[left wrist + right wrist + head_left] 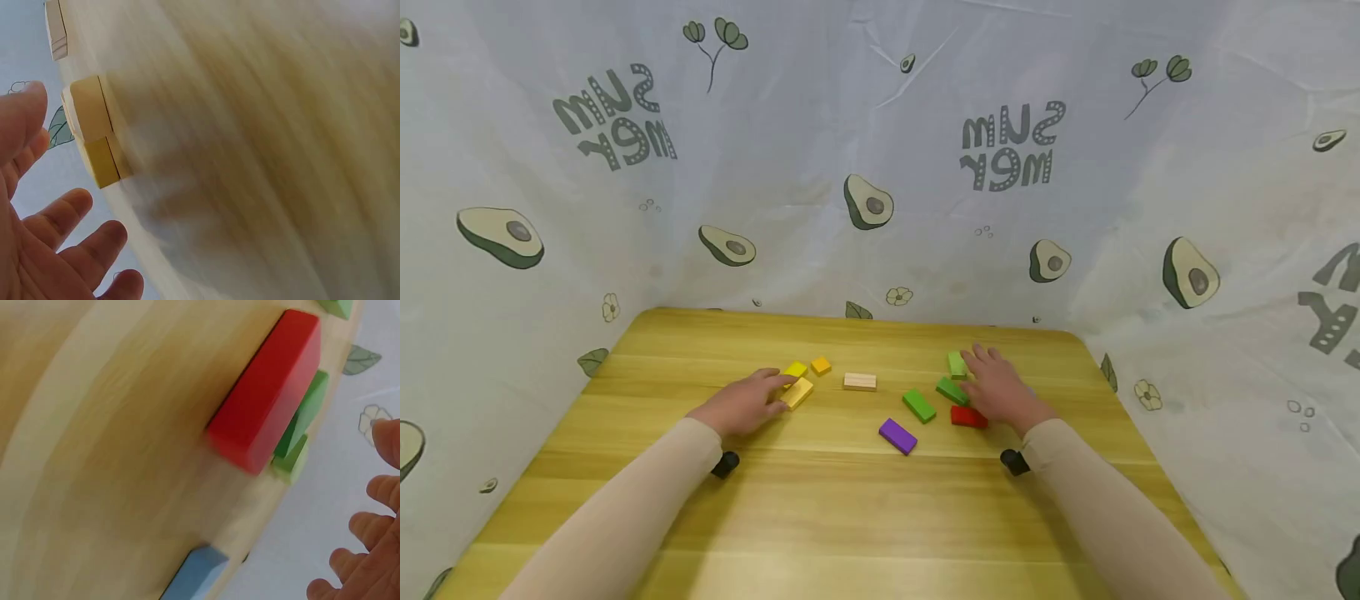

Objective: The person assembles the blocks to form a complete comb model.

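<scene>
Hovering, left hand (748, 404): fingers apart; pale block (799, 394) just ahead of thumb, yellow block (795, 368) just past forefinger. Right hand (1000, 393): fingers also spread; light green block (956, 365) beside fingertips, dark green block (951, 391) inward of thumb, red block (967, 417) on thumb's near side. Left wrist view shows gap between fingers and blocks; head view has them overlapping. Right wrist view shows blue block (197, 575) plainly; head view mostly hides it behind right hand. Between hands, apart from fingers: purple block (898, 436).
</scene>
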A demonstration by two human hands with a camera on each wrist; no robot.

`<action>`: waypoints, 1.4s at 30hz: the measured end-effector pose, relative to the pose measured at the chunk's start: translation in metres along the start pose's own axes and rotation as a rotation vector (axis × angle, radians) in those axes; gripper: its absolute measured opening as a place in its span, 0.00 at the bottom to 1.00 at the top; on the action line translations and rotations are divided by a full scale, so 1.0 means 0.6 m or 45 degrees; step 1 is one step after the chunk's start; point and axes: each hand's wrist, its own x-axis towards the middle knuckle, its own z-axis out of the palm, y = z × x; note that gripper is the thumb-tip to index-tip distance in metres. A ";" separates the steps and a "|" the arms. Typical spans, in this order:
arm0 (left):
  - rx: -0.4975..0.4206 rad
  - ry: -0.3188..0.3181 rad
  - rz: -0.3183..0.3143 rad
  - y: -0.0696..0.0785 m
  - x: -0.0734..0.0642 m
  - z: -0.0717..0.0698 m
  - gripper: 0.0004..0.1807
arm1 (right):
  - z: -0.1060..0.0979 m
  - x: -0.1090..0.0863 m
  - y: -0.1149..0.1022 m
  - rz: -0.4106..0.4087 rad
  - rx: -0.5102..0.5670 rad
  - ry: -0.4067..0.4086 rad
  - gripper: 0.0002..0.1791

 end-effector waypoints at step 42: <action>-0.179 0.027 -0.151 0.000 0.025 0.025 0.24 | 0.041 0.155 -0.175 -0.249 0.233 -0.329 0.27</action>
